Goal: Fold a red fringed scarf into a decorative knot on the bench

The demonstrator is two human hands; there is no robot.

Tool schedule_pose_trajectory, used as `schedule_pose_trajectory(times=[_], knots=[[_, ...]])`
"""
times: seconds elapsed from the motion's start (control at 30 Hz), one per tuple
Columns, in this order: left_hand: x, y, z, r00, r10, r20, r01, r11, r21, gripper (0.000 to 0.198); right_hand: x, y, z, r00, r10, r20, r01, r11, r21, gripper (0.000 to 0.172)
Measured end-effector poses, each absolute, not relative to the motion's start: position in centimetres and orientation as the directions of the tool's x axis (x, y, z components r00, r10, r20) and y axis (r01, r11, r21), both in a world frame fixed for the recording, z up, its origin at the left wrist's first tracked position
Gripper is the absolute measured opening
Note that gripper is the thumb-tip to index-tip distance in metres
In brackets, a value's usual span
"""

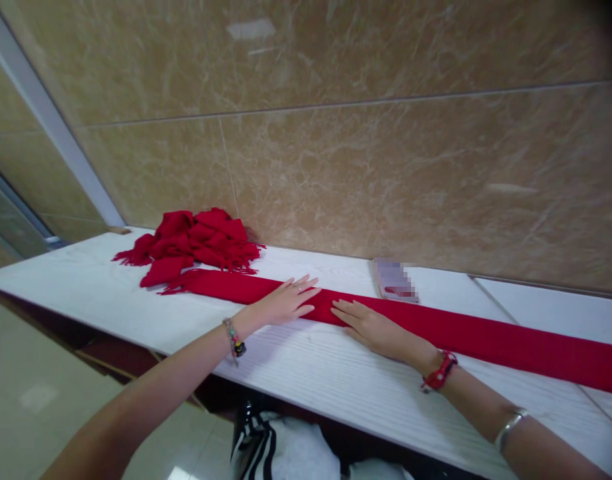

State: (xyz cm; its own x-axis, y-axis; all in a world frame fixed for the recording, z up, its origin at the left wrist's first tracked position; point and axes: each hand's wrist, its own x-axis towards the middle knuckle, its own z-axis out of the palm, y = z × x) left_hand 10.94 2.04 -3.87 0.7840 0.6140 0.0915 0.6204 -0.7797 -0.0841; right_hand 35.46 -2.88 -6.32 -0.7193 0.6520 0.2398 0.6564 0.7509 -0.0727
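A long red scarf [466, 333] lies stretched flat in a narrow band along the white tabletop and runs out of view on the right. Its fringed end is at the left, by a heap of crumpled red scarves [201, 240] with tassels. My left hand [286, 301] rests palm down on the band, fingers spread, holding nothing. To its right, my right hand [369, 325] lies flat with its fingertips on the band's near edge. Its fingers are stretched out, and it grips nothing.
The white table [96, 287] stands against a tan marbled wall [336, 173]. Behind the scarf, near the wall, lies a partly pixelated phone-like flat object [393, 279]. A small brown block [118, 230] sits at the table's far left corner. Open shelving shows below the front edge.
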Motion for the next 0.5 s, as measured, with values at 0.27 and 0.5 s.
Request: schedule_pose_trajectory(times=[0.27, 0.5], knots=[[12.8, 3.4, -6.3, 0.832, 0.549, 0.073, 0.552, -0.834, -0.022, 0.046, 35.8, -3.5, -4.6, -0.685, 0.7, 0.201, 0.666, 0.714, -0.217, 0.05], [15.9, 2.7, -3.2, 0.832, 0.555, -0.032, 0.55, -0.83, -0.089, 0.046, 51.7, -5.9, -2.4, -0.14, 0.937, 0.319, 0.964, 0.203, -0.172, 0.046]])
